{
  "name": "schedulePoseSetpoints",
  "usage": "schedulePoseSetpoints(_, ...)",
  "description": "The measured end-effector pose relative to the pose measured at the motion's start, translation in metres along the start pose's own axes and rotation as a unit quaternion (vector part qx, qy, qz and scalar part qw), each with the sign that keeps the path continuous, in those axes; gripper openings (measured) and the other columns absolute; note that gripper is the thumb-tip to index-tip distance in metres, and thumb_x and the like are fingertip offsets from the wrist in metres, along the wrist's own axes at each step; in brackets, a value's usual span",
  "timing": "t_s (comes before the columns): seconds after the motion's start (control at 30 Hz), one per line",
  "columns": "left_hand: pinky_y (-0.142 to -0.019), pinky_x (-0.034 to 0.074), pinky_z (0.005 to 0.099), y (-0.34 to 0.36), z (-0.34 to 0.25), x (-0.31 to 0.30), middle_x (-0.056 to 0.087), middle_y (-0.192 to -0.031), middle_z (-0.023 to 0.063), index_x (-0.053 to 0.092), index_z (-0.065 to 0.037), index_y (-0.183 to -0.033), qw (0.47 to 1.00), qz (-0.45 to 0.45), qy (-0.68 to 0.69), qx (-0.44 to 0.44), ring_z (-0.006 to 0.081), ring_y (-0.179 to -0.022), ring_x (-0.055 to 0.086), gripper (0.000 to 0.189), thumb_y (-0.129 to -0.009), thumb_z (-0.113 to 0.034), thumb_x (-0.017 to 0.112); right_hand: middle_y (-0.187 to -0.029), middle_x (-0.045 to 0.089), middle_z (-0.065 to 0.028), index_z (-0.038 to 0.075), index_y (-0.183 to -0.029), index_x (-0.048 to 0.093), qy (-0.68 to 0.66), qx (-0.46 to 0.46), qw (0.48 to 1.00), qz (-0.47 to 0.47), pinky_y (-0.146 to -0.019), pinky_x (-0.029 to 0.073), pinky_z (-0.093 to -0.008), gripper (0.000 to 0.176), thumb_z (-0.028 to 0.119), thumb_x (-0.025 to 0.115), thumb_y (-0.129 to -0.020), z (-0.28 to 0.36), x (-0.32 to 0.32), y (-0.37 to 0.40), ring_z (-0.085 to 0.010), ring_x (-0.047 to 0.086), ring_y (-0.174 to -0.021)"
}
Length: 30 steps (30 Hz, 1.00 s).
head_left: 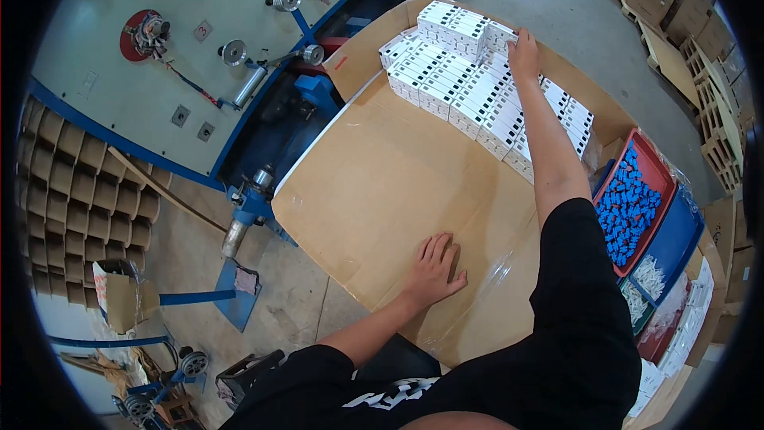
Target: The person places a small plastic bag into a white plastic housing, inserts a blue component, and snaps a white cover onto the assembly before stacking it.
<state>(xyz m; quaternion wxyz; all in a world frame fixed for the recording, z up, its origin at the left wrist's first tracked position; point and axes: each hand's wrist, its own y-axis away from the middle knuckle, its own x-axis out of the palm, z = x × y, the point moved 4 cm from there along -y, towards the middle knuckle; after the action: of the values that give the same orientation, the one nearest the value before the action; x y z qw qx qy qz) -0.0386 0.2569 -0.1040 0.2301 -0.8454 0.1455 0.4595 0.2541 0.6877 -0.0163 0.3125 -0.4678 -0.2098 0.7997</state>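
Cardboard (398, 179); left hand (434, 272) palm-down; right hand (523, 57) outstretched at boxes (454, 80)

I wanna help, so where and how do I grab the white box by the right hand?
Probably by the right edge of the white box, coming from above and the right. Stacked boxes crowd its left, while that straight outer edge, beside the right hand, looks easier to reach.

A factory workshop: blue-edged machine (119, 123), wooden pallets (721, 161), stacked cartons (691, 16) (and grey floor (549, 12)).
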Motion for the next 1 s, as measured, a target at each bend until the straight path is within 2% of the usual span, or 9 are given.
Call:
schedulePoseSetpoints(0.17, -0.118, 0.033, 0.0506, 0.000, -0.002, -0.001, 0.051, -0.138, 0.0229, 0.059, 0.000, -0.122, 1.000, -0.012, 0.009, 0.011, 0.0369, -0.136, 0.046, 0.055, -0.084, -0.040, 0.067, -0.117, 0.066, -0.0166, 0.009, -0.119, 0.058, -0.022, 0.004, 0.999, -0.030, -0.086, 0.054, -0.0510, 0.030, 0.015, 0.069, -0.092, 0.001, -0.020, 0.029, -0.0415, 0.065, -0.106)
schedulePoseSetpoints(0.23, -0.117, 0.033, 0.0515, 0.002, -0.002, -0.002, 0.052, -0.138, 0.0230, 0.058, -0.001, -0.122, 1.000, -0.016, -0.005, 0.011, 0.0388, -0.133, 0.047, 0.056, -0.082, -0.039, 0.070, -0.115, 0.067, -0.0166, 0.010, -0.120, 0.059, -0.040, 0.070, 0.997, -0.019, -0.084, 0.054, -0.0511, 0.029, 0.017, 0.066, -0.092, 0.006, -0.049, 0.069, -0.0416, 0.065, -0.105)
schedulePoseSetpoints(0.3, -0.115, 0.034, 0.0516, 0.003, -0.004, -0.003, 0.052, -0.136, 0.0223, 0.058, -0.001, -0.121, 1.000, -0.016, 0.003, 0.023, 0.0393, -0.132, 0.047, 0.055, -0.081, -0.036, 0.070, -0.110, 0.070, -0.0162, 0.006, -0.114, 0.064, -0.098, 0.050, 0.992, -0.062, -0.080, 0.054, -0.0483, 0.024, 0.018, 0.066, -0.093, 0.007, -0.084, 0.125, -0.0377, 0.068, -0.098)
schedulePoseSetpoints(0.43, -0.113, 0.036, 0.0511, 0.005, -0.010, 0.000, 0.051, -0.136, 0.0205, 0.057, -0.002, -0.122, 0.999, -0.017, -0.015, 0.027, 0.0387, -0.133, 0.045, 0.054, -0.081, -0.034, 0.070, -0.099, 0.069, -0.0155, 0.001, -0.106, 0.068, -0.145, 0.089, 0.985, 0.012, -0.079, 0.055, -0.0376, 0.014, 0.003, 0.067, -0.092, 0.026, -0.225, 0.319, -0.0313, 0.070, -0.093)
schedulePoseSetpoints(0.53, -0.113, 0.036, 0.0509, 0.012, -0.006, -0.003, 0.050, -0.139, 0.0212, 0.057, -0.001, -0.122, 0.999, -0.005, -0.025, 0.024, 0.0385, -0.134, 0.045, 0.053, -0.081, -0.033, 0.069, -0.113, 0.065, -0.0177, 0.000, -0.103, 0.067, -0.102, 0.075, 0.992, 0.009, -0.088, 0.054, -0.0379, 0.014, 0.001, 0.068, -0.089, 0.040, -0.322, 0.432, -0.0323, 0.066, -0.103)
schedulePoseSetpoints(0.6, -0.113, 0.036, 0.0509, 0.015, -0.011, 0.002, 0.052, -0.138, 0.0230, 0.058, 0.000, -0.122, 0.998, -0.041, -0.030, 0.037, 0.0403, -0.132, 0.047, 0.052, -0.082, -0.031, 0.069, -0.115, 0.063, -0.0180, 0.000, -0.103, 0.066, -0.078, 0.121, 0.989, 0.026, -0.090, 0.053, -0.0378, 0.014, 0.001, 0.068, -0.089, 0.045, -0.378, 0.484, -0.0335, 0.065, -0.105)
schedulePoseSetpoints(0.67, -0.113, 0.037, 0.0522, 0.015, -0.003, 0.008, 0.056, -0.134, 0.0263, 0.060, 0.003, -0.122, 0.999, 0.000, 0.026, 0.027, 0.0428, -0.132, 0.048, 0.051, -0.083, -0.029, 0.067, -0.117, 0.062, -0.0183, 0.000, -0.104, 0.066, -0.017, 0.197, 0.980, 0.020, -0.091, 0.053, -0.0377, 0.014, 0.000, 0.067, -0.089, 0.046, -0.435, 0.532, -0.0347, 0.064, -0.107)
schedulePoseSetpoints(0.73, -0.113, 0.036, 0.0515, 0.020, -0.015, 0.005, 0.057, -0.134, 0.0270, 0.059, 0.004, -0.123, 0.998, -0.017, 0.027, 0.051, 0.0432, -0.131, 0.048, 0.050, -0.083, -0.025, 0.067, -0.113, 0.062, -0.0177, 0.000, -0.103, 0.066, 0.001, 0.190, 0.981, 0.034, -0.090, 0.053, -0.0380, 0.015, 0.000, 0.068, -0.089, 0.043, -0.485, 0.554, -0.0354, 0.064, -0.105)
schedulePoseSetpoints(1.0, -0.111, 0.039, 0.0492, 0.022, -0.027, 0.011, 0.055, -0.139, 0.0242, 0.060, 0.003, -0.124, 0.997, -0.038, 0.008, 0.069, 0.0409, -0.131, 0.050, 0.042, -0.089, -0.020, 0.065, -0.092, 0.064, -0.0121, 0.002, -0.101, 0.067, 0.146, 0.289, 0.915, -0.242, -0.076, 0.053, -0.0377, 0.011, 0.009, 0.070, -0.091, -0.048, -0.647, 0.592, -0.0251, 0.067, -0.084)
